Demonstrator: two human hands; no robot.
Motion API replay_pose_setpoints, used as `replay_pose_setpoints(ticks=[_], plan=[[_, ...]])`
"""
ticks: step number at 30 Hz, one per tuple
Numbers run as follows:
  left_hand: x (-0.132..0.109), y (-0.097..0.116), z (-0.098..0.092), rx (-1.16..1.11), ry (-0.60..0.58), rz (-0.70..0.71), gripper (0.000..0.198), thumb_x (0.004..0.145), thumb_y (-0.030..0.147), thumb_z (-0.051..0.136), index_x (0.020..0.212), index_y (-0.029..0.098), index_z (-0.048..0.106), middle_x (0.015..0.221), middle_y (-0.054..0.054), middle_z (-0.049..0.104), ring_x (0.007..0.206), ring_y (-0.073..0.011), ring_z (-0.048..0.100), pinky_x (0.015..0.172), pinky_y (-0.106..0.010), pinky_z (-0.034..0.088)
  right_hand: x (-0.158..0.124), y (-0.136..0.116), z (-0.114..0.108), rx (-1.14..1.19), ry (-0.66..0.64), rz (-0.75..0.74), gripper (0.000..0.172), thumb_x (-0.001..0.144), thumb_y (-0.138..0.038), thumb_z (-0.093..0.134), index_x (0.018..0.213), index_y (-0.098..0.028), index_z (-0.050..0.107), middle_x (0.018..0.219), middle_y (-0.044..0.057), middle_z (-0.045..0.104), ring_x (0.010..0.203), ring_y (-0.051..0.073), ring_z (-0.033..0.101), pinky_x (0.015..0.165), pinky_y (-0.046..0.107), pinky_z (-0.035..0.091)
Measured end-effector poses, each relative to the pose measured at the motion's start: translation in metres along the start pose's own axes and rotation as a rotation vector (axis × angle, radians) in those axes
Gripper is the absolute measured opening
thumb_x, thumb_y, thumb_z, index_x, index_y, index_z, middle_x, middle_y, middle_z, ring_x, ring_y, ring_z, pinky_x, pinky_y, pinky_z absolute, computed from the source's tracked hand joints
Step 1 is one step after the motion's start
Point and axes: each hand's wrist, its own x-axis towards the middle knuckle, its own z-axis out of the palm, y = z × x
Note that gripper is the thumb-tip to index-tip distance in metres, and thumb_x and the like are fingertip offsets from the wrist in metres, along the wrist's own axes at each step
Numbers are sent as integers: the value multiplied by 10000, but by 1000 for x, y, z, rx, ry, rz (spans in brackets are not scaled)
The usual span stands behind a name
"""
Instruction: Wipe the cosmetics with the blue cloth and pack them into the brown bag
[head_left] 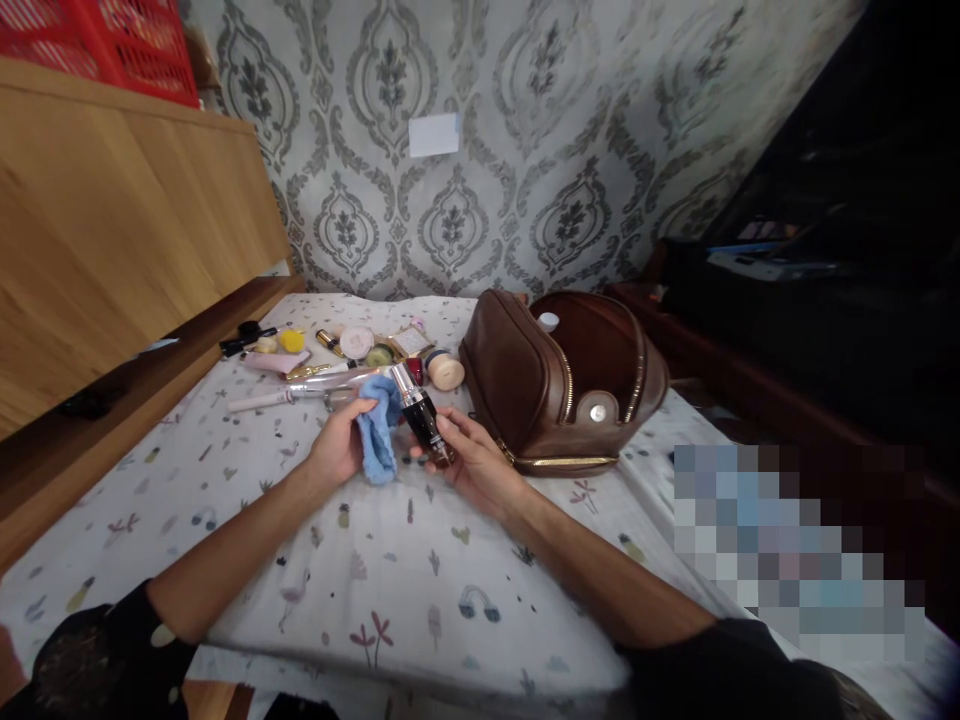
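Mid-frame, our left hand [340,442] grips a blue cloth [379,432] beside the black bottle [423,418] clasped in our right hand [481,462], a brown bag [511,365] sitting right of centre.

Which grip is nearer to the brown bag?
Right: the right grip is by the near left corner of the brown bag; the left grip, holding blue cloth, is farther left.

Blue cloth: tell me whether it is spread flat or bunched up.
Bunched up. The blue cloth is gripped in the left hand, and hangs in crumpled folds rather than lying flat.
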Motion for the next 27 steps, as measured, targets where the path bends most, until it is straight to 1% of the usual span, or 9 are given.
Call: replay_pose_setpoints(ticks=[3,6,8,10,12,16,21,24,27], plan=[[-4,-1,2,-7,-40,-59,202,815,278,680,953,132,683,756,-42,734,653,-193,701,632,-296,590,0,2,1,-9,-6,0,518,674,-492,875,986,-208,574,802,3,709,676,146,678,555,231,461],[-12,-7,8,-6,-213,-5,396,797,419,754,1097,170,681,943,-62,761,872,-241,729,756,-330,594,1,4,1,-19,7,-5,510,658,-501,882,963,-205,598,734,-28,670,628,119,623,545,224,456],[-16,-12,10,45,-319,58,538,701,378,853,1173,205,662,1048,-57,754,1008,-256,707,854,-341,571,1,5,-1,-22,21,3,495,651,-509,884,939,-207,616,706,-45,643,614,103,585,557,220,459],[-18,-15,9,102,-351,102,638,621,293,909,1199,222,650,1071,-49,750,1039,-252,695,888,-341,550,1,6,-2,-30,18,34,488,641,-515,887,922,-210,630,727,-49,636,637,98,575,589,221,471],[-17,-17,8,136,-338,115,626,591,271,925,1157,208,664,1021,-49,757,971,-242,705,847,-339,553,1,8,-4,-41,4,74,492,633,-522,889,929,-214,645,774,-46,638,683,100,580,632,229,483],[-13,-17,8,163,-294,130,459,568,304,937,934,157,701,863,-40,753,781,-188,694,732,-301,559,1,12,-5,-60,4,126,495,643,-535,878,965,-221,673,833,-39,633,760,113,580,699,248,481],[-13,-15,13,171,-193,156,461,523,382,947,839,155,698,762,-16,732,683,-145,651,630,-248,543,1,15,2,-97,-31,45,512,633,-463,901,1021,-215,677,982,3,665,926,158,604,810,269,476],[-14,-15,14,179,-162,165,461,518,435,939,794,156,697,716,-4,712,645,-131,632,599,-233,537,0,15,6,-105,29,51,551,562,-437,940,965,-206,645,936,-6,662,878,149,609,757,255,487],[-14,-16,15,197,-152,155,474,536,508,916,762,154,696,674,0,691,594,-126,619,547,-226,523,-1,14,7,-105,54,90,550,549,-424,945,923,-199,610,887,-15,660,783,132,614,658,239,490]])
